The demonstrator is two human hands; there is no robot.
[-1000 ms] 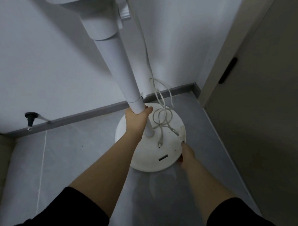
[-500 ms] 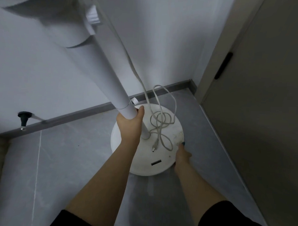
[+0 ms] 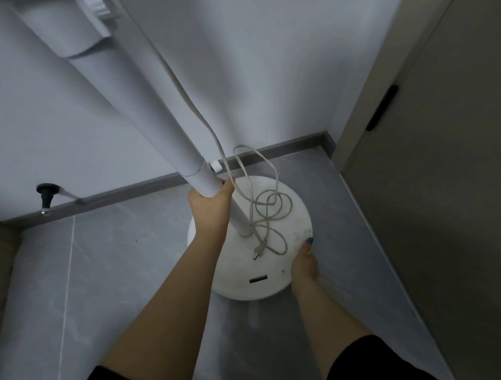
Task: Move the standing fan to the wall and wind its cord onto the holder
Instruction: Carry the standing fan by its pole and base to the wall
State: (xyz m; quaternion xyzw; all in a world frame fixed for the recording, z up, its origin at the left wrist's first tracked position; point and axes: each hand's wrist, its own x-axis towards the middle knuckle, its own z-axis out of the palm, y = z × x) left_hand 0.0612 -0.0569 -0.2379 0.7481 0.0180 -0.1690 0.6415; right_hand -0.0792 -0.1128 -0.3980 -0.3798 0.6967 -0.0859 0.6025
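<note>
A white standing fan rises from the floor, its pole (image 3: 149, 122) slanting up to the top left where the head is cut off. My left hand (image 3: 211, 208) is wrapped around the lower pole. The round white base (image 3: 231, 272) sits on the grey floor close to the wall. My right hand (image 3: 305, 264) grips the base's right rim, thumb on top. The white cord (image 3: 271, 208) runs down along the pole and lies in loose loops on the base, its plug (image 3: 259, 252) resting near the front. A small white clip (image 3: 216, 166) sticks out from the pole.
The white wall (image 3: 263, 75) with a grey skirting board (image 3: 123, 193) stands just behind the base. A black door stopper (image 3: 46, 194) is fixed low on the wall at left. A grey door (image 3: 445, 169) with a dark handle closes off the right side.
The view has shifted and the fan appears closer and more tilted to the left. Both hands keep their hold on pole and base. The cord loops have slid slightly on the base.
</note>
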